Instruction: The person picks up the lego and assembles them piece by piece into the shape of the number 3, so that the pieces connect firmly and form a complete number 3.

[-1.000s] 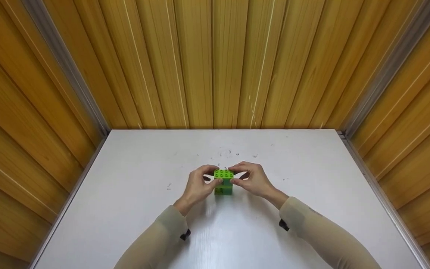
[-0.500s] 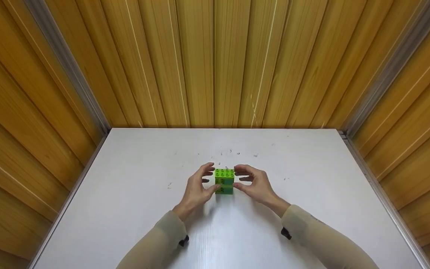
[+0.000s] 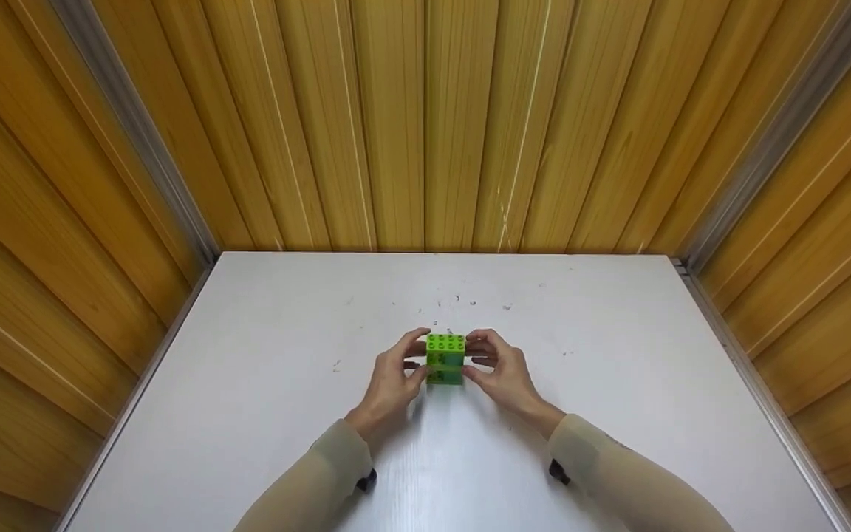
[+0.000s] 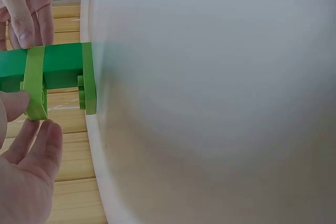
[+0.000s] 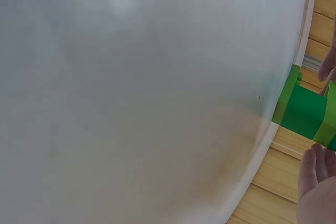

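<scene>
A small stack of toy building bricks [image 3: 445, 358] stands upright on the white table [image 3: 285, 310], with light green studs on top. In the left wrist view, dark green bricks [image 4: 63, 65] alternate with light green plates [image 4: 35, 77], and an open gap shows beside the lower brick. My left hand [image 3: 387, 380] pinches the stack's left side, its thumb on the middle plate and fingertips at that plate's edge. On the right side my right hand [image 3: 508, 378] holds it likewise, thumb in front and fingers behind. Some fingertips are hidden behind the bricks.
Small dark scuff marks [image 3: 458, 298] dot the table beyond the bricks. Yellow wood-look panels [image 3: 448, 125] rise at the back and both sides, with grey metal strips [image 3: 145, 140] at the corners. Black wrist straps [image 3: 367, 480] show under the sleeves.
Both hands let go of the upper part, opened beside the stack, and now close on it lower down, thumbs nearer the middle plate. The stack stays in place.
</scene>
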`<state>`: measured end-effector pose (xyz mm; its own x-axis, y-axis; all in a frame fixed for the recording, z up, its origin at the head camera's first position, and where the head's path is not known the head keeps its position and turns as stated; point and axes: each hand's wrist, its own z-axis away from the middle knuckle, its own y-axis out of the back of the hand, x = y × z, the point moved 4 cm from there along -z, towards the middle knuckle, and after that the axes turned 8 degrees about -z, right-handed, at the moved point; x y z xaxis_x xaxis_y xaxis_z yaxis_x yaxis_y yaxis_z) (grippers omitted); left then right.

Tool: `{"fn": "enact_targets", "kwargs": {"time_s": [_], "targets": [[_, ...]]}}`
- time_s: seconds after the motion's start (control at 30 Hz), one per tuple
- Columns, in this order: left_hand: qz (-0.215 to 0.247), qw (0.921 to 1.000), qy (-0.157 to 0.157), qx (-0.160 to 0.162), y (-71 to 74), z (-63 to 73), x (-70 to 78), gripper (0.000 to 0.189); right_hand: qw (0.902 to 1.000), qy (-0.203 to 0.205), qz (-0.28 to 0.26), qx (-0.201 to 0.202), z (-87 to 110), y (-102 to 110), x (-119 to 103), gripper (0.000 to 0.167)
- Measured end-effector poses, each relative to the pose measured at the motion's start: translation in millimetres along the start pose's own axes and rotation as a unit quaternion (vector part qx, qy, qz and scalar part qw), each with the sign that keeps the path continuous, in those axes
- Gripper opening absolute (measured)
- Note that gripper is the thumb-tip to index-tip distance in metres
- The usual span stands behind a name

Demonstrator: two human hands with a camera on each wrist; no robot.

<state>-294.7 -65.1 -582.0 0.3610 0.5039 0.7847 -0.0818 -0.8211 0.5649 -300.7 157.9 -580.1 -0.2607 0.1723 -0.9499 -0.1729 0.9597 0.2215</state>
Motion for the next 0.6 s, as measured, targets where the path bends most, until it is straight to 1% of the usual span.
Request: {"fn": "enact_targets", "kwargs": {"time_s": [0.1,0.27,0.37,0.47,0.6], "targets": [[0.000,1.0000,-0.001,-0.001,-0.2,-1.0,1.1,0.065,1.0000,0.000,0.001,0.003,-0.8,0,0,0.047],[-0.003,1.0000,0.002,-0.002,-0.8,-2.1,3.6,0.067,0.9998,-0.007,-0.020,0.002,-0.4,2,1,0.048],[0.001,1.0000,-0.001,-0.003,-0.8,-3.8,5.5,0.068,0.9990,-0.014,-0.042,0.002,-1.1,5,0,0.050],[0.004,1.0000,-0.007,-0.006,-1.2,-6.5,6.9,0.068,0.9985,-0.015,-0.052,0.009,-2.4,8,-1,0.049],[0.014,0.9998,0.005,-0.013,-2.1,-10.5,9.7,0.069,0.9980,-0.031,-0.051,0.021,-4.6,10,-2,0.049]]}}
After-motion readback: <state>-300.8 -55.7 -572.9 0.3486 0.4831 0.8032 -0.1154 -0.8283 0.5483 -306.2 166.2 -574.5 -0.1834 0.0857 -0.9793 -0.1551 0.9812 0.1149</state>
